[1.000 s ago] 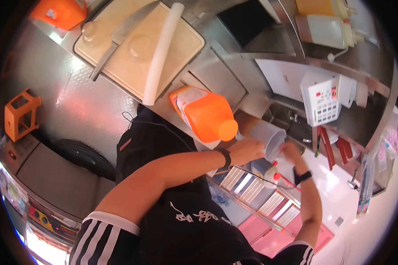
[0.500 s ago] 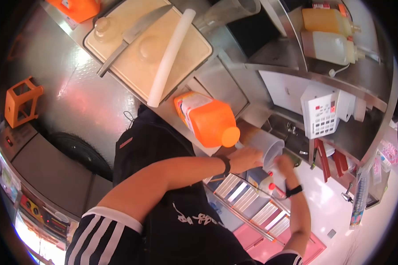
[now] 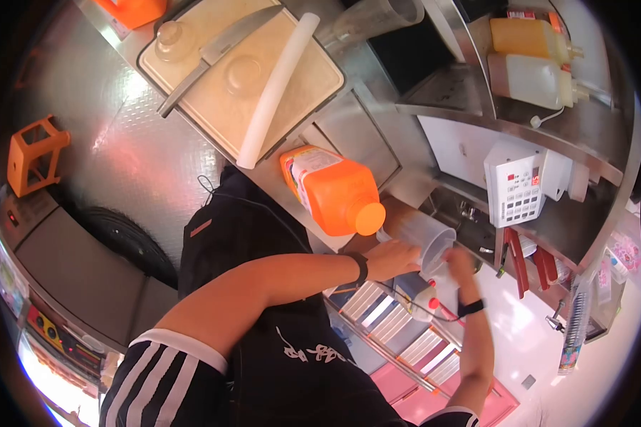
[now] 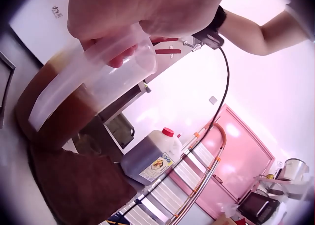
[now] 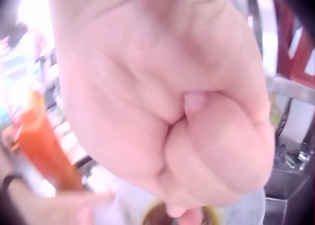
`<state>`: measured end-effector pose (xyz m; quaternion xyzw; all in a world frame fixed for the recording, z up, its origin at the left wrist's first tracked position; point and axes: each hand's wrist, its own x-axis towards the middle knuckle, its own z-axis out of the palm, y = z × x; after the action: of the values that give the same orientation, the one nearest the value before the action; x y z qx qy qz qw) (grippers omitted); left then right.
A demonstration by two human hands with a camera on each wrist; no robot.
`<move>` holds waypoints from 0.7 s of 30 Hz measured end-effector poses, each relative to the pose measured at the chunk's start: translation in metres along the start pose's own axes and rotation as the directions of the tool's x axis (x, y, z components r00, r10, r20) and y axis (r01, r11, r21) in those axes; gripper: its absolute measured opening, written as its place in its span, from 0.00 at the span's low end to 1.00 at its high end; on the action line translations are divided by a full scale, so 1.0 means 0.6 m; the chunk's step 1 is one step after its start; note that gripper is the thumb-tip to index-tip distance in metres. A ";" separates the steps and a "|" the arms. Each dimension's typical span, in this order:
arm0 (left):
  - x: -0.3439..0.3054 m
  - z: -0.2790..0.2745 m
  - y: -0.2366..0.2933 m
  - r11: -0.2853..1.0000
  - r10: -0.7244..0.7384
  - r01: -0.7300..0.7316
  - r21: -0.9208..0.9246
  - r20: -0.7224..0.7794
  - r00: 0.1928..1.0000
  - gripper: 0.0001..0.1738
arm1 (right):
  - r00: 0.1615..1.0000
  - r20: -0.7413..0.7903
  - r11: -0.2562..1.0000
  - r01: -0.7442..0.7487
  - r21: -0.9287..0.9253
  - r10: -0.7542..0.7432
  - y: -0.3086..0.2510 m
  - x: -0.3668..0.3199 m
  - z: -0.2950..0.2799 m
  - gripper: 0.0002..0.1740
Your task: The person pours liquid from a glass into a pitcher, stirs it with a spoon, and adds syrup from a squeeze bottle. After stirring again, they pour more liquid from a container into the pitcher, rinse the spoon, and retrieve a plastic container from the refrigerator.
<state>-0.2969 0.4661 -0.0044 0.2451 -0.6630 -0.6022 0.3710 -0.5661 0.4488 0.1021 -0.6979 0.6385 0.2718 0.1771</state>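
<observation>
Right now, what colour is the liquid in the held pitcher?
Brown; the liquid shows best in the left wrist view.

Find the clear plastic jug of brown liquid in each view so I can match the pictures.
Head: the jug sits tilted right of centre, beside the orange bottle.
Left wrist: upper left, tilted, brown liquid at its lower end.
Right wrist: only its blurred rim, at the bottom edge.
Shared landmark: the left hand gripping the jug, seen in all three.
</observation>
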 end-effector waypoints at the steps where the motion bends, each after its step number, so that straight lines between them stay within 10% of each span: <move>1: 0.006 -0.005 -0.005 1.000 0.002 -0.001 0.019 -0.043 0.999 0.19 | 0.981 0.196 0.985 0.018 -0.171 0.016 -0.037 -0.016 0.032 0.10; 2: 0.011 -0.019 -0.005 1.000 0.006 -0.004 0.026 -0.054 0.999 0.19 | 0.937 0.350 0.998 0.030 -0.056 -0.009 -0.061 -0.018 0.008 0.10; 4: 0.008 -0.034 0.012 0.998 0.003 0.000 -0.063 0.058 0.998 0.18 | 0.981 0.188 0.863 -0.057 0.501 -0.044 -0.022 -0.002 -0.058 0.10; 6: 0.011 -0.012 -0.002 0.999 -0.016 0.019 -0.032 0.088 0.996 0.17 | 0.995 0.087 0.921 -0.073 0.384 0.042 -0.037 0.003 -0.083 0.12; 8: 0.013 -0.015 0.005 0.999 -0.050 0.050 -0.011 0.057 0.997 0.17 | 0.990 -0.080 0.965 0.091 -0.246 -0.114 -0.044 -0.021 0.005 0.12; 10: 0.013 -0.017 -0.005 0.999 -0.015 0.015 0.029 -0.013 1.000 0.18 | 0.978 0.154 0.970 0.170 -0.177 -0.143 -0.068 -0.003 -0.003 0.09; 12: 0.007 -0.017 0.006 0.999 -0.040 0.041 -0.006 0.032 0.999 0.18 | 0.991 0.103 0.919 0.043 0.392 -0.090 -0.065 0.020 -0.097 0.08; 14: 0.010 -0.012 0.002 1.000 -0.016 0.016 0.007 0.021 1.000 0.18 | 0.985 0.122 0.924 -0.161 0.346 0.126 -0.105 0.019 -0.125 0.08; 16: 0.010 -0.014 0.004 0.999 -0.034 0.034 -0.021 0.023 0.999 0.17 | 0.980 0.062 0.926 0.198 -0.322 -0.188 -0.089 -0.006 -0.020 0.07; 17: 0.014 -0.018 -0.001 0.999 -0.032 0.032 -0.010 0.012 0.999 0.17 | 0.953 0.259 0.969 0.199 -0.147 -0.156 -0.066 -0.002 0.000 0.09; 18: 0.010 -0.013 -0.004 1.000 -0.015 0.015 0.011 -0.008 1.000 0.17 | 0.952 0.258 0.968 0.205 -0.146 -0.163 -0.051 0.012 -0.025 0.09; 20: 0.002 -0.003 -0.001 1.000 -0.005 0.006 0.013 -0.013 1.000 0.17 | 0.995 0.098 0.902 -0.014 0.431 -0.031 -0.055 0.034 -0.124 0.08; 21: 0.006 -0.007 -0.004 1.000 -0.007 0.007 0.011 0.006 1.000 0.17 | 0.971 0.151 0.947 -0.216 0.240 0.183 -0.095 0.044 -0.167 0.07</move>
<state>-0.2962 0.4605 -0.0058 0.2477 -0.6667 -0.6003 0.3657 -0.4935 0.3750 0.1595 -0.5824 0.7230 0.2479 0.2768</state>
